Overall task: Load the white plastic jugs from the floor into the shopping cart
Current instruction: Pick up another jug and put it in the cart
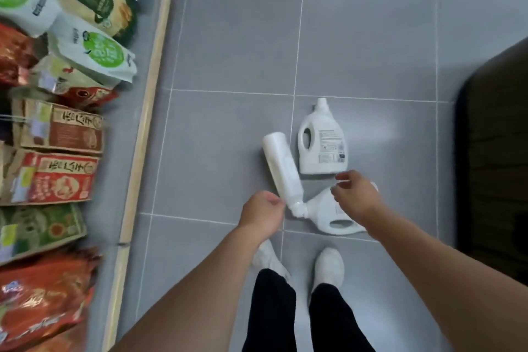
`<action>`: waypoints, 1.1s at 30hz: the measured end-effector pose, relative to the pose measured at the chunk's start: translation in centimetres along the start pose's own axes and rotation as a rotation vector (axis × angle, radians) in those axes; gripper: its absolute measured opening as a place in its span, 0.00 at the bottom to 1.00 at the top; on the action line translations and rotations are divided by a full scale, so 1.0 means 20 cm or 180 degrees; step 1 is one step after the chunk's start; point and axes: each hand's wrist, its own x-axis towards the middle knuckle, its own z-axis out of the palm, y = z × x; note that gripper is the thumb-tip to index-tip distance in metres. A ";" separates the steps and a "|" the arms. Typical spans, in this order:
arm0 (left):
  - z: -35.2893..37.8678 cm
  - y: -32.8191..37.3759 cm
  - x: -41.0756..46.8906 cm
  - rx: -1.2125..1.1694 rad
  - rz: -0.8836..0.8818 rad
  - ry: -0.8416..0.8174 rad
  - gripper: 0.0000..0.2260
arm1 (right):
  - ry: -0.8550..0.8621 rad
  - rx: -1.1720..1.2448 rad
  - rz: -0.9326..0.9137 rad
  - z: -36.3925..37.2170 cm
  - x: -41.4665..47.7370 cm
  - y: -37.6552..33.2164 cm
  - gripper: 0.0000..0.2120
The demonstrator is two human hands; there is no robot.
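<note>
On the grey tiled floor [371, 51], just beyond the person's feet, three white plastic handled jugs [321, 148] are lying close together. The right hand [355, 197] is hovering half-open and empty over the nearest jug [320, 206]; the left hand [261, 214] is curling inward, holding nothing. Stiff, smooth and probably heavy if full, each is best gripped through its moulded handle.

View: one wide-angle camera on the person's head.
Facing: forward and steeply down at the grey tiled floor [228, 137], past the person's own arms.
Nearness: left hand [261, 213] and right hand [357, 197] near mid-frame, jugs [321, 140] just beyond them; shoes [328, 264] by the bottom edge.
Edges: shelf [57, 137] along the left, smeared; dark shape [491, 151] at the right, possibly a cart.
</note>
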 end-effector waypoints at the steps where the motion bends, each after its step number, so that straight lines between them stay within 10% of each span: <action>1: 0.04 -0.01 0.13 0.0050 -0.0008 0.0010 0.08 | 0.0003 0.0004 0.0019 0.05 0.10 0.02 0.17; 16: 0.50 -0.17 1.49 0.0056 0.0078 0.0541 0.23 | -0.0445 0.0109 0.0137 0.80 1.28 0.41 0.20; 33: 0.16 -0.78 1.71 -0.0763 -0.0677 0.0825 0.06 | -0.0740 -0.0089 0.0041 1.30 1.54 0.35 0.32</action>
